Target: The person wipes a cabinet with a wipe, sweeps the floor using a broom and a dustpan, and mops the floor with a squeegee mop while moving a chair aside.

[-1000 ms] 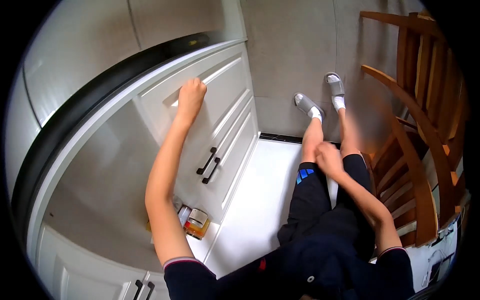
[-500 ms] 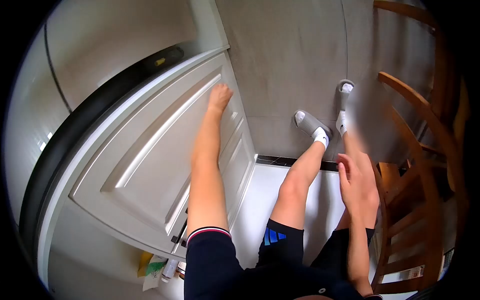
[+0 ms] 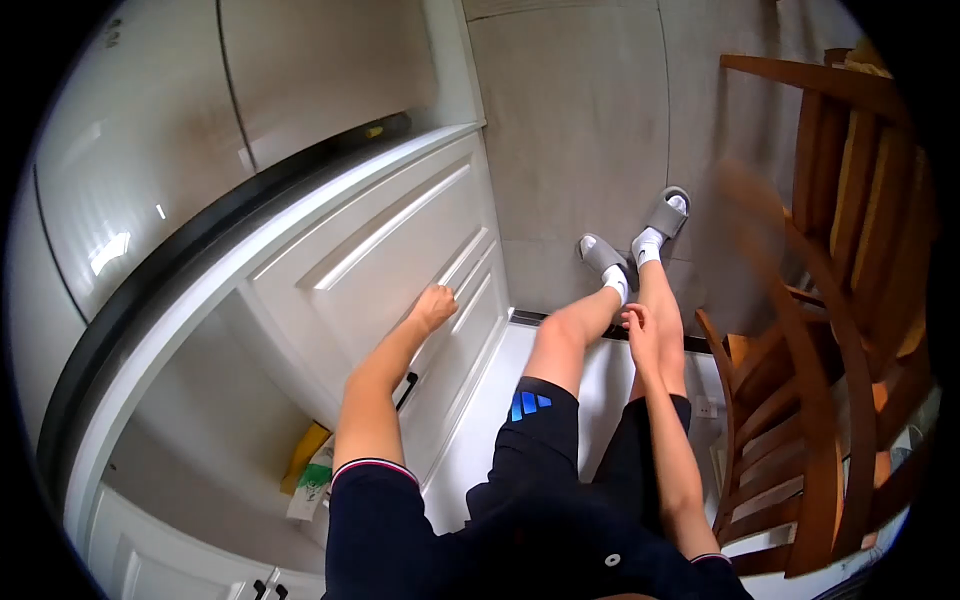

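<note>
My left hand (image 3: 435,306) is closed against the white panelled cabinet front (image 3: 390,240), fingers curled in near a raised moulding. Whether it grips an edge or a handle there is hidden. Closer to me on that front is a black handle (image 3: 407,390), apart from the hand. My right hand (image 3: 640,325) hangs in the air over my lower leg, holding nothing, with its fingers loosely bent and apart.
A dark-edged countertop (image 3: 210,225) runs along the left. Under it, an open compartment (image 3: 200,400) holds yellow and green-white packets (image 3: 310,470). Wooden chairs (image 3: 800,430) stand close on my right. My slippered feet (image 3: 640,230) are on grey tiles.
My left hand has come down the cabinet front, nearer my body. My right hand has moved left in view. My feet are closer together, and more of the open compartment shows.
</note>
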Available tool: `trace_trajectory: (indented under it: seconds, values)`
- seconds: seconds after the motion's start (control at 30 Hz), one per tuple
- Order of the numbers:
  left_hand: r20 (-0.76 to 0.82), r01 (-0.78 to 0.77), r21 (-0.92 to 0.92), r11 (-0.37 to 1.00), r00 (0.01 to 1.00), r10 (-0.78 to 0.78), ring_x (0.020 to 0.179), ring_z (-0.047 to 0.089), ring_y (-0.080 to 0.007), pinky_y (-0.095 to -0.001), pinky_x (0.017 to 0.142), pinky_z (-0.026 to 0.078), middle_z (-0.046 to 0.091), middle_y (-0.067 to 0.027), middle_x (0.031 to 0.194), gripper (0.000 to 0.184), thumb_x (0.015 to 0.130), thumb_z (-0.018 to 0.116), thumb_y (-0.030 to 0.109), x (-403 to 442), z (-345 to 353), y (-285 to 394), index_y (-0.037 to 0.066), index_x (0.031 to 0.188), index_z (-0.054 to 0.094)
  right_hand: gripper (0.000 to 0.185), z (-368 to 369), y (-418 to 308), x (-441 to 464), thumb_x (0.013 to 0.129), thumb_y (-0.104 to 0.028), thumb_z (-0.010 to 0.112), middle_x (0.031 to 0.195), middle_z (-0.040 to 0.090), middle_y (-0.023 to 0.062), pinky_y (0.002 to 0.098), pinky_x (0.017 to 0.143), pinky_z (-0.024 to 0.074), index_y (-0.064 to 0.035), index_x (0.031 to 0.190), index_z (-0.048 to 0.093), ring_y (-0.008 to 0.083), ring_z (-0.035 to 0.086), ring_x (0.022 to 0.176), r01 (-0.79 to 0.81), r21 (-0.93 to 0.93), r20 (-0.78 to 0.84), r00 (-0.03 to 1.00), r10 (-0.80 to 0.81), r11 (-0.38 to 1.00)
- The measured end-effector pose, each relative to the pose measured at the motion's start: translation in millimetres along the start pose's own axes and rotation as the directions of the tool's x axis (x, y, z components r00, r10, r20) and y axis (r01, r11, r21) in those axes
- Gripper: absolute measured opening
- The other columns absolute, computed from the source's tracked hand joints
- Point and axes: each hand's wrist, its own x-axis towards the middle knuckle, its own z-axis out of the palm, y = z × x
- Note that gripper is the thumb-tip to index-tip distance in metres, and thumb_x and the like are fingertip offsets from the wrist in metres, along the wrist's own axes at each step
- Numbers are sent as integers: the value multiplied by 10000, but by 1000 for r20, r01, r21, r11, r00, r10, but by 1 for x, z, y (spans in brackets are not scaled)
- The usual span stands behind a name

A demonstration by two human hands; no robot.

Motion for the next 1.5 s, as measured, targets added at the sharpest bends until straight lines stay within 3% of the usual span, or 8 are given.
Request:
trace_trajectory:
  seconds: [0.13, 0.2, 0.47, 0.73, 1.0, 1.27, 1.3, 1.5]
  values:
    - [-235, 84, -58, 995, 967, -96, 768, 595, -235, -350, 680, 501, 585, -84, 782, 98, 741, 574, 148, -3, -52, -68, 86, 709, 643, 218, -31, -29, 1, 926, -163, 446, 886, 621, 93, 272, 696, 455, -21, 1038, 568, 161, 576, 780, 7, -255, -58, 998, -23, 967]
    - [-273, 76, -15, 997, 959, -77, 766, 593, -239, -354, 673, 504, 582, -88, 795, 90, 733, 580, 152, 15, -68, -97, 87, 705, 635, 231, -42, -62, 7, 914, -185, 460, 849, 644, 112, 307, 699, 466, -27, 1024, 587, 205, 603, 755, 209, -653, -70, 940, -334, 727]
    - [-66, 74, -43, 996, 995, -77, 786, 608, -228, -359, 666, 477, 605, -81, 828, 107, 726, 579, 128, 59, 5, -39, 85, 762, 669, 230, -15, -127, 33, 920, -163, 469, 897, 669, 95, 257, 692, 467, -29, 1058, 595, 144, 636, 808, -33, -248, -182, 983, -13, 968]
    - [-491, 323, -229, 918, 776, -395, 753, 644, -256, -369, 613, 463, 646, -120, 790, 103, 762, 567, 111, 197, -128, -213, 101, 761, 669, 217, 83, -230, 68, 936, -133, 451, 918, 604, 63, 229, 749, 439, -4, 1056, 576, 101, 556, 836, 94, -314, -49, 992, -115, 945]
    - [345, 720, -693, 33, 371, -862, 1035, 606, -283, -390, 836, 495, 617, -131, 1128, 210, 837, 565, 110, 283, -52, -345, 80, 1023, 656, 214, 215, -261, 173, 916, -133, 460, 983, 624, 106, 291, 801, 450, 0, 1043, 570, 177, 587, 891, 138, -139, 140, 983, -118, 981]
    - [464, 704, -710, 3, 472, -750, 1061, 581, -343, -402, 874, 469, 609, -190, 1123, 310, 826, 592, 222, 419, 80, -403, -21, 1010, 644, 213, 233, -296, 265, 845, -79, 502, 939, 608, 158, 337, 769, 460, 1, 1033, 562, 287, 593, 862, 202, -260, 192, 969, -154, 944]
    - [520, 667, -727, -166, 375, -768, 1051, 587, -339, -402, 871, 472, 612, -197, 1113, 308, 816, 611, 218, 412, 51, -389, -34, 989, 647, 213, 230, -296, 270, 845, -79, 502, 939, 608, 158, 337, 769, 460, 1, 1033, 562, 287, 593, 862, 183, -254, 177, 974, -141, 950]
    - [429, 577, -801, -163, 362, -828, 945, 630, -355, -400, 817, 502, 644, -216, 997, 290, 685, 702, 154, 406, 33, -358, -52, 886, 663, 202, 231, -279, 253, 857, -73, 482, 921, 606, 159, 331, 751, 458, 16, 1024, 552, 260, 600, 857, 164, -112, 135, 980, -148, 980]
